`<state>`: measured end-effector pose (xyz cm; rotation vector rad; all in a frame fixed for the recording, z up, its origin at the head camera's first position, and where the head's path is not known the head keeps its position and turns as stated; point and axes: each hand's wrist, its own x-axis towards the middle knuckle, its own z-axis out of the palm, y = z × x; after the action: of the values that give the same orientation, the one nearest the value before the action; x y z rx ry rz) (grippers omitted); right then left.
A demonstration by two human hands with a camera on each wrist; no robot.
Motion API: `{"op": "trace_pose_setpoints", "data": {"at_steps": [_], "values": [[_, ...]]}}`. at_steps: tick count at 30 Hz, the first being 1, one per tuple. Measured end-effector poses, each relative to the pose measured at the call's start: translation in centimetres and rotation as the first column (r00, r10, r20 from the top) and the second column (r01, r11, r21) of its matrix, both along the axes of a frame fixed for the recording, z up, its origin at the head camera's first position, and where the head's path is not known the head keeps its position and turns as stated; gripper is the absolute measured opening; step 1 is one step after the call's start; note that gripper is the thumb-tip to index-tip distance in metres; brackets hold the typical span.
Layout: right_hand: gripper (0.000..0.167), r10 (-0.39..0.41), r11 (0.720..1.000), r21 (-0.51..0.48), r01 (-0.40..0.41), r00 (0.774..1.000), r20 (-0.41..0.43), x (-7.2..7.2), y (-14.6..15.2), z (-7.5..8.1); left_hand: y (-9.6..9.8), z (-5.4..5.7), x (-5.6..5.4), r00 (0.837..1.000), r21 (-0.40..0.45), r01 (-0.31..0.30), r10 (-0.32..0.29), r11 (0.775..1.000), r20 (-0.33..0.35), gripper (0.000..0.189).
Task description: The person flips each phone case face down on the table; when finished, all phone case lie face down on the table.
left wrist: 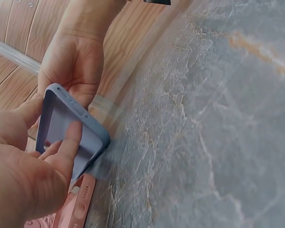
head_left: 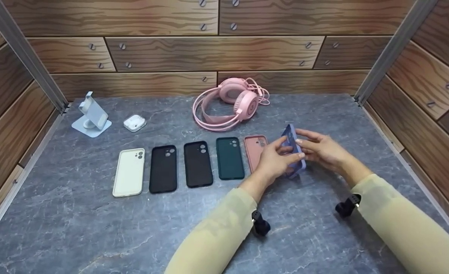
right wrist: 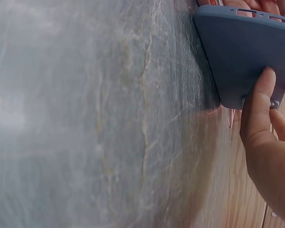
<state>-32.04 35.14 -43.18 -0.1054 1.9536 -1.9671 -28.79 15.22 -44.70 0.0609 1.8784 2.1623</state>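
A lavender-blue phone case (head_left: 296, 167) is held tilted up on the right side of the table, between both hands. My left hand (head_left: 273, 160) pinches it, fingers against its hollow inside and thumb at the rim, as the left wrist view shows. From the other side my right hand (head_left: 325, 152) grips it, its thumb (right wrist: 263, 85) on the flat back near the camera cutout. Whether the lower edge of the case touches the table cannot be told. Close beside, a pink case (head_left: 253, 150) lies partly hidden behind my left hand.
Left of the pink case lie a green case (head_left: 230, 160), two black cases (head_left: 198, 165) and a white case (head_left: 128, 173), in a row. Behind them are pink headphones (head_left: 224, 106), a white earbuds case (head_left: 135, 123) and a light-blue stand (head_left: 93, 116). Wood-patterned walls (head_left: 216, 55) enclose the table.
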Motion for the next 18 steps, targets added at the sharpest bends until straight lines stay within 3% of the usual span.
{"op": "trace_pose_setpoints", "data": {"at_steps": [8,18], "values": [[0.067,0.042,0.999,0.001,-0.042,0.999,0.011,0.06,0.3,0.03,-0.44,0.04,-0.09,0.998,0.12,0.046,-0.049,0.992,0.028,0.08],[0.067,0.051,0.998,0.038,-0.051,0.999,-0.001,0.28,0.11,0.03,-0.64,-0.06,-0.19,0.993,0.187,0.104,-0.113,0.977,0.039,0.078]]}}
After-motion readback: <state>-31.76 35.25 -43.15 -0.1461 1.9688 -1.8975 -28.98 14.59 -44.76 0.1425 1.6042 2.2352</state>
